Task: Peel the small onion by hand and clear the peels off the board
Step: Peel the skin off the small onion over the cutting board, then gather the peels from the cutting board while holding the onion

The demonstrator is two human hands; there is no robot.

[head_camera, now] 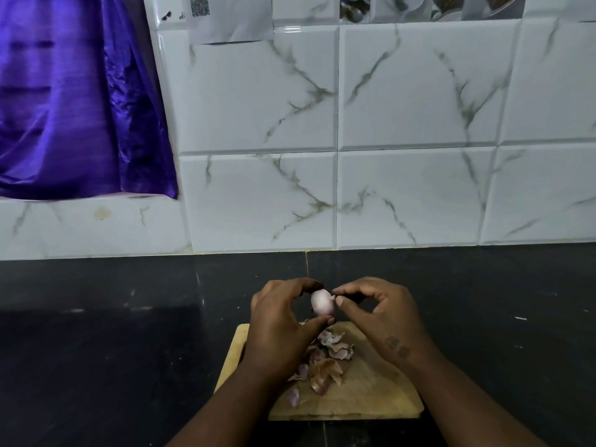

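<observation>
board: a pale rectangular wooden cutting board (371, 391) lay nearest the person, flat on the black stone desk (113, 333).
peels: a loose heap of dry pink-brown onion skins (324, 362) sat on the board's left-middle, one purple scrap lying apart toward the near edge.
left hand: the left hand (277, 324) was clamped on the onion, thumb under its lower end and fingers curled over its top.
right hand: the right hand (377, 308) was pinched at the onion's upper right side, thumb and forefinger together on what looked like a flap of skin; both hands touched the bulb, the left carrying it.
onion: the small pale pink oval onion (321, 301) was held above the board's far edge, between the two hands, long axis near upright and leaning slightly.
look: mostly bare, smooth and glossy; a thin strip seemed left at the right.
next, by judgement: pull rightward off the bulb.
behind: white marble-veined wall tiles (419, 140).
</observation>
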